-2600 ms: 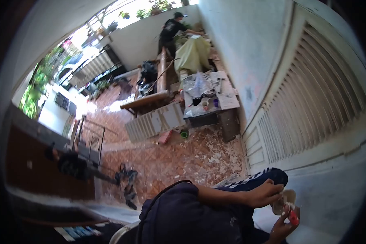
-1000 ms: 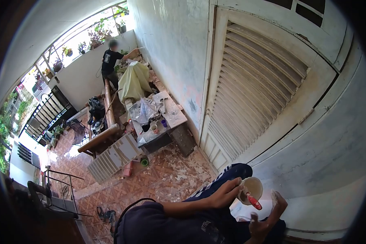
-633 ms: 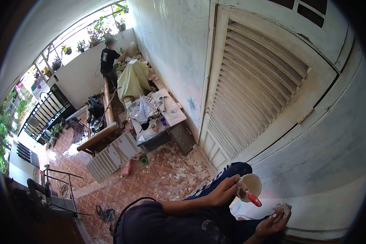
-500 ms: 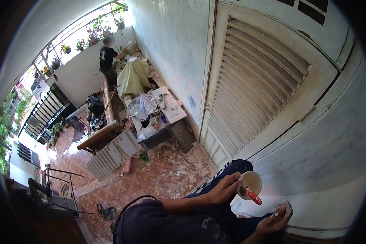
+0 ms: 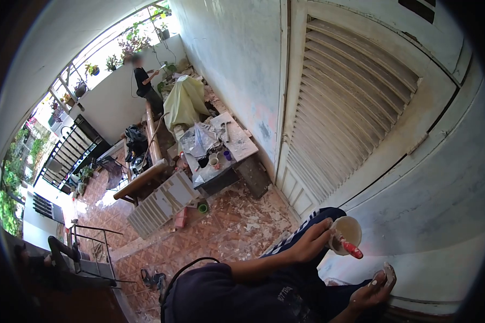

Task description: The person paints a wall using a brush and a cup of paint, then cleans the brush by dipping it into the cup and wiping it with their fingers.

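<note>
A pale cup (image 5: pixel 351 230) is held by my left hand (image 5: pixel 313 242), whose fingers wrap its near side. A tool with a red handle (image 5: pixel 352 249) leans across the cup's rim, its lower end inside. My right hand (image 5: pixel 373 290) is below and to the right of the cup, palm up and fingers curled loosely apart. White material is smeared on its fingers, and I make out no separate object in it. The two hands do not touch. A pale wall (image 5: pixel 431 258) stands close in front of both hands.
A louvred door (image 5: pixel 350 113) rises beside me. Farther off are a dusty table (image 5: pixel 241 144) with cups and tools, a yellow-green cloth (image 5: pixel 184 102), a wooden bench (image 5: pixel 145 180), a louvred panel (image 5: pixel 161 207) and sandals (image 5: pixel 153 279) on the tiled floor. Another person (image 5: pixel 144 81) stands near the low wall.
The view has shifted, so most things appear a little farther right. My left hand still holds the cup. The other person's arms are lower and closer to the body.
</note>
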{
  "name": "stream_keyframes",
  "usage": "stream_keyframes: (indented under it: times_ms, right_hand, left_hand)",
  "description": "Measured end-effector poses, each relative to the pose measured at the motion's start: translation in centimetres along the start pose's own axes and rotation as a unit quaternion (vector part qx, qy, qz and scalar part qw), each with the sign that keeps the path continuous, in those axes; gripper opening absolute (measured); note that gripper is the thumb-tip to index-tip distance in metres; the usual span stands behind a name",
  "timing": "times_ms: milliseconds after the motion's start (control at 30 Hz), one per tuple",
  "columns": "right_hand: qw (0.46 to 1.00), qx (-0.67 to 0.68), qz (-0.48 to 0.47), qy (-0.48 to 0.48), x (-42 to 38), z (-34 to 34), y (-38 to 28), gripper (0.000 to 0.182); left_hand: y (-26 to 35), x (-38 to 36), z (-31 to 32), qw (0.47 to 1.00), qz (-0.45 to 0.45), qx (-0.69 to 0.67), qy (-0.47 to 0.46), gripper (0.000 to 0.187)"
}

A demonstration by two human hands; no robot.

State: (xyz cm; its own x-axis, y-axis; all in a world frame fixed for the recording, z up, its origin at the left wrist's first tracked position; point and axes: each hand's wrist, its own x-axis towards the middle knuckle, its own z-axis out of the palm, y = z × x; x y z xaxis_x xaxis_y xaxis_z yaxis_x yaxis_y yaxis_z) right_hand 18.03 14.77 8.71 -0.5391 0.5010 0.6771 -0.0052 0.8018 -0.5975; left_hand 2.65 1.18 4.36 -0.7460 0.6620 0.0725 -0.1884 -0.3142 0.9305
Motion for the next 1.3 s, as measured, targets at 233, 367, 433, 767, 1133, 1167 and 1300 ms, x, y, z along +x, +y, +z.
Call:
stream_keyframes:
  times_ms: [233, 367, 433, 767, 1133, 1167, 1300]
  right_hand:
    - [0.999, 0.007, -0.024, -0.039, 1.1, 0.1, -0.2, 0.025]
    - [0.998, 0.023, -0.034, -0.037, 1.5, 0.3, -0.5, 0.02]
    - [0.999, 0.016, -0.028, -0.024, 1.1, 0.1, 0.1, 0.02]
    - [1.0, 0.014, -0.005, 0.005, 1.3, -0.1, -0.5, 0.024]
    - [1.0, -0.015, -0.012, 0.011, 2.4, 0.8, -2.2, 0.021]
    - [0.999, -0.028, -0.019, 0.007, 2.3, 0.6, -2.2, 0.02]
    - [0.999, -0.029, -0.024, 0.005, 0.9, 0.1, -0.5, 0.023]
  left_hand:
    - [0.4, 1.7, 0.3, 1.0, 0.022, -0.009, 0.011, 0.016]
    - [0.2, 2.1, 0.4, 1.0, -0.002, -0.013, 0.018, 0.017]
    - [0.0, 2.4, 0.4, 0.999, 0.011, -0.017, 0.025, 0.017]
    - [0.8, 4.7, -0.8, 0.995, 0.037, -0.049, 0.085, 0.015]
    - [4.3, 8.8, -2.6, 0.983, 0.115, -0.026, 0.144, 0.013]
    - [4.3, 9.2, -2.9, 0.981, 0.131, -0.013, 0.144, 0.015]
    - [5.9, 10.4, -3.7, 0.981, 0.11, -0.02, 0.159, 0.017]
